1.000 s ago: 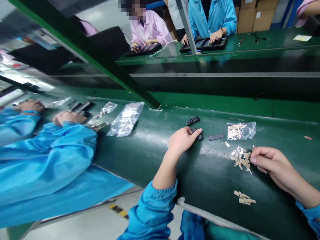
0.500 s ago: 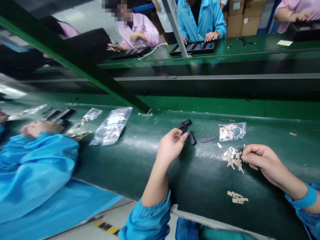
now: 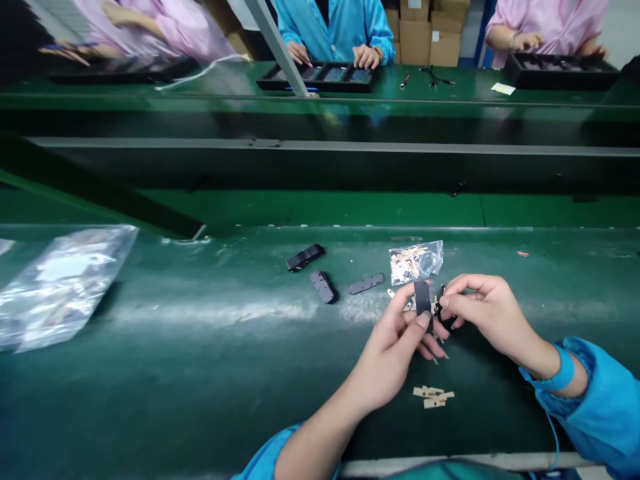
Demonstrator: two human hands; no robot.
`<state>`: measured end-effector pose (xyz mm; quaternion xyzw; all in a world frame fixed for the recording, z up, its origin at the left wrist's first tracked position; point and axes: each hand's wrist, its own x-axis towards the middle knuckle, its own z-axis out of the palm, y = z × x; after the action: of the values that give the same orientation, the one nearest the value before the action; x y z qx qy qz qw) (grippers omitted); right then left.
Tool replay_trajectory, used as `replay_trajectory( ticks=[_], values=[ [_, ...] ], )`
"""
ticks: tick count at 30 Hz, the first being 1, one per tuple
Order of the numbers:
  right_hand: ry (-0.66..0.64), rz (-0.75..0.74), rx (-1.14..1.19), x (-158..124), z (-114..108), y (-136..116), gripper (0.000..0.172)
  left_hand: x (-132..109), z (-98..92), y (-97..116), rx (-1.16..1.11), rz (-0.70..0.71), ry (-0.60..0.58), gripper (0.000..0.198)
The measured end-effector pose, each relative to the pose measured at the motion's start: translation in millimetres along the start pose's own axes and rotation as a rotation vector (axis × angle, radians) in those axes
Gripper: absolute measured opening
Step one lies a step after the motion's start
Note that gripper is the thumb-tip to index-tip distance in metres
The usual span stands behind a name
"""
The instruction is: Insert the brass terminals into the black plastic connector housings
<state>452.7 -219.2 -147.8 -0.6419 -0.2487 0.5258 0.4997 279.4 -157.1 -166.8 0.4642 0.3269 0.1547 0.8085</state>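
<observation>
My left hand (image 3: 387,360) pinches a flat black plastic plate (image 3: 423,297) between thumb and fingers and holds it up over the bench. Close beside it, my right hand (image 3: 483,310) is closed with its fingertips on a small dark piece (image 3: 441,301), whose shape is partly hidden. Behind my left fingers lies a pile of small tan flat pieces (image 3: 411,307), mostly covered. A clear bag (image 3: 434,259) with more such pieces sits just beyond. Nearer to me lies a small group of tan pieces (image 3: 434,396).
Left of my hands rest a thin black plate (image 3: 367,283), a black block (image 3: 323,287) and a ribbed black part (image 3: 305,257). A large clear bag (image 3: 70,283) lies far left, near a green post (image 3: 150,213). Across the bench, people work at black trays (image 3: 340,77).
My left hand has moved right from the black parts, bringing a black plate beside my right hand. The view has turned right, so the neighbour in blue at left is out of sight.
</observation>
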Motion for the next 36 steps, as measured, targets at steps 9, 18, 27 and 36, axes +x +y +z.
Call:
replay_trajectory(
  ticks=[9, 18, 27, 36],
  values=[
    [0.01, 0.059, 0.019, 2, 1, 0, 0.017, -9, -2.1, -6, 0.044, 0.008, -0.06, 0.066],
    [-0.001, 0.055, 0.048, 1, 4, 3, 0.012, -11, -3.7, -7, 0.123, 0.024, -0.072, 0.068],
    [0.003, 0.083, 0.053, 1, 4, 1, 0.016, -12, -1.7, -5, 0.16, 0.022, -0.068, 0.066],
    [-0.007, 0.079, 0.065, 2, 4, 4, 0.015, -12, -2.7, -6, 0.195, 0.016, -0.061, 0.064]
  ],
)
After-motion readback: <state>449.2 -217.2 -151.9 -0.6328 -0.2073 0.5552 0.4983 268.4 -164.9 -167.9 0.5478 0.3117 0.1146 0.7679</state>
